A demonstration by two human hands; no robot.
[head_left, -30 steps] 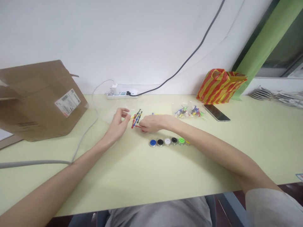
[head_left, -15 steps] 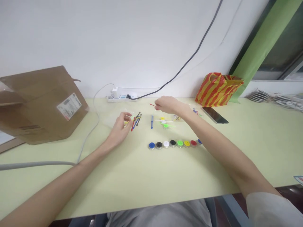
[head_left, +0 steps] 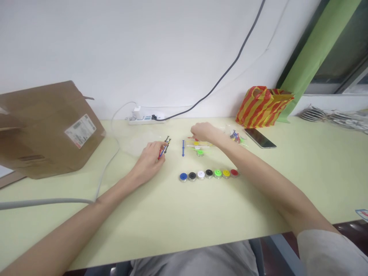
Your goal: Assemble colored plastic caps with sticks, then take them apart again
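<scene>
My left hand (head_left: 150,160) is curled over a small bunch of plastic arrows (head_left: 168,144) in black, red, blue and yellow, its fingertips closed on them. Farther right, my right hand (head_left: 204,132) pinches a red arrow (head_left: 189,138) above a cluster of coloured discs with arrows. In that cluster a green disc (head_left: 200,153) lies nearest me. A single blue arrow (head_left: 183,148) lies on the table between my hands. Nearer to me runs a row of coloured discs on clear bases, among them a white disc (head_left: 201,174); my right forearm covers its right end.
A cardboard box (head_left: 51,130) stands at the left, beside a white cable. Against the wall lies a power strip (head_left: 146,119). To the right are a clear bag of arrows (head_left: 236,137), a phone (head_left: 260,138) and a striped bag (head_left: 261,107).
My right hand has come down with the red arrow, lowering it toward the disc cluster. My left hand has turned over and moved onto the bunch of arrows.
</scene>
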